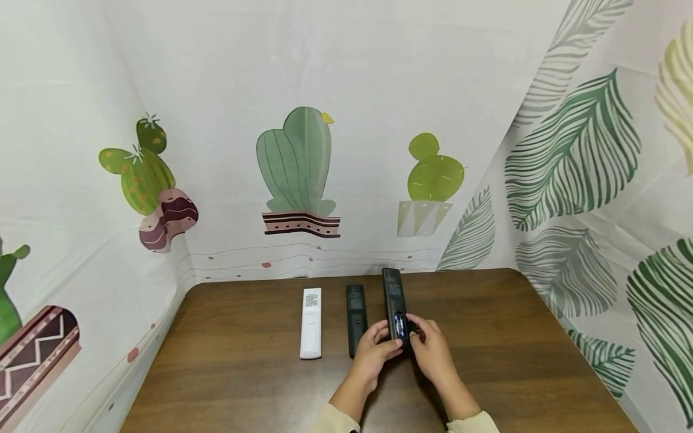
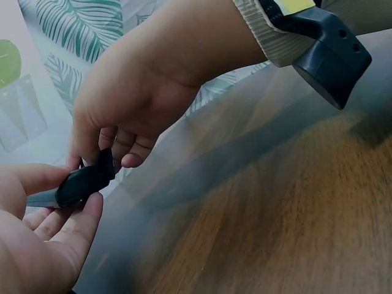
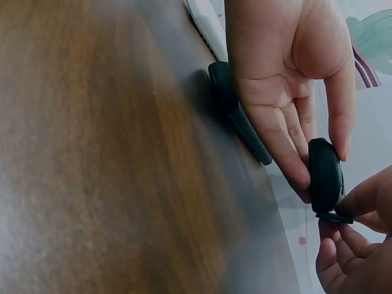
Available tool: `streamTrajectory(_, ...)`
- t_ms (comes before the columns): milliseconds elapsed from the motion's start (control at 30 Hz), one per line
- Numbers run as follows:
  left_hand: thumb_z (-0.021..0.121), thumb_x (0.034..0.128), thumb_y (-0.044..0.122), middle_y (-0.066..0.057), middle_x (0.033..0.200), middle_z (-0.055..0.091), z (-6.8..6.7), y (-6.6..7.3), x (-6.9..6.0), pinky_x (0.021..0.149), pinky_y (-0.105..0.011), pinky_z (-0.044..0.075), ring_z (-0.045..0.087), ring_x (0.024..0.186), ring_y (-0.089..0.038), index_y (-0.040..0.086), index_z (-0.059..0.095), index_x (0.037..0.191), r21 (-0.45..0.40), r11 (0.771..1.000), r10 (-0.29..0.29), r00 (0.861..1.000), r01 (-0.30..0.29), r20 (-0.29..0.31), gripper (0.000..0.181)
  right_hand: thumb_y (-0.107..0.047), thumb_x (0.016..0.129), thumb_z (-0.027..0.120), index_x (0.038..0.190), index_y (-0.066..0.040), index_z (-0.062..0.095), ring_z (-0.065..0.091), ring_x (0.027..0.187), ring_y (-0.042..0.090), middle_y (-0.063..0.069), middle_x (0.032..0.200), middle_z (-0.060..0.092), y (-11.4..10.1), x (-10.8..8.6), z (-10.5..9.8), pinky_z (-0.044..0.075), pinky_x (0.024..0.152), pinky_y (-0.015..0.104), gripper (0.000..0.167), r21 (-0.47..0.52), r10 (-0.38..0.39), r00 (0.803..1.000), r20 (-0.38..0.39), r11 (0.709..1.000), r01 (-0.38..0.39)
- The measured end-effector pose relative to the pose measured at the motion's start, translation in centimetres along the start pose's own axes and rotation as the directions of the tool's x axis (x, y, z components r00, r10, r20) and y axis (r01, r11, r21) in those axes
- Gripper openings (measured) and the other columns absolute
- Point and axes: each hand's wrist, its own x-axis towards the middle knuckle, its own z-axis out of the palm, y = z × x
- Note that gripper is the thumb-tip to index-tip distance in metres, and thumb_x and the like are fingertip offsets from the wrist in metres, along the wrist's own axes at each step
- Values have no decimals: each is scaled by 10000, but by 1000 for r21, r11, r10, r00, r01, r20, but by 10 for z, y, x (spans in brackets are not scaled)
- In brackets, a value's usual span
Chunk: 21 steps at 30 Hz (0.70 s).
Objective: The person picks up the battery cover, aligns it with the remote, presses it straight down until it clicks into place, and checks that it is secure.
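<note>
A black remote control (image 1: 394, 291) is held up off the table with its back facing up. Blue batteries (image 1: 400, 325) show in its uncovered battery compartment. My left hand (image 1: 372, 356) grips the lower end from the left, thumb on one side and fingers beneath, as the left wrist view also shows. Between thumb and fingers, my right hand (image 1: 432, 350) pinches a small dark battery cover (image 3: 334, 218) beside the remote's lower end. In the left wrist view the cover (image 2: 106, 163) stands tilted against the remote (image 2: 73, 187).
A second black remote (image 1: 355, 319) lies back up on the wooden table (image 1: 243, 361), just left of the held one. Farther left lies a white remote (image 1: 311, 325), also back up. A cloth with printed cacti (image 1: 298, 162) hangs behind the table.
</note>
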Motion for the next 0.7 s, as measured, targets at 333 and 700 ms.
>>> streamTrajectory(333, 702, 851, -14, -240, 1361, 570, -10, 3, -3, 910, -386, 590, 694, 988, -206, -67, 429, 1451, -12, 1000, -4, 1000, 4, 1, 661, 8, 934, 610, 1319, -108, 661, 620, 954, 204, 139, 1122, 636, -5, -1, 5, 508, 821, 266, 405, 52, -31, 1000, -1, 998, 31)
streamTrajectory(700, 682, 870, -5, -223, 1317, 630, -19, 7, -11, 918, -381, 585, 693, 1029, -216, -37, 417, 1467, -24, 1000, -1, 1000, 1, 1, 654, 13, 929, 623, 1308, -112, 668, 619, 932, 183, 129, 1113, 636, -8, -3, 11, 511, 807, 240, 402, 86, -48, 999, 12, 995, 46)
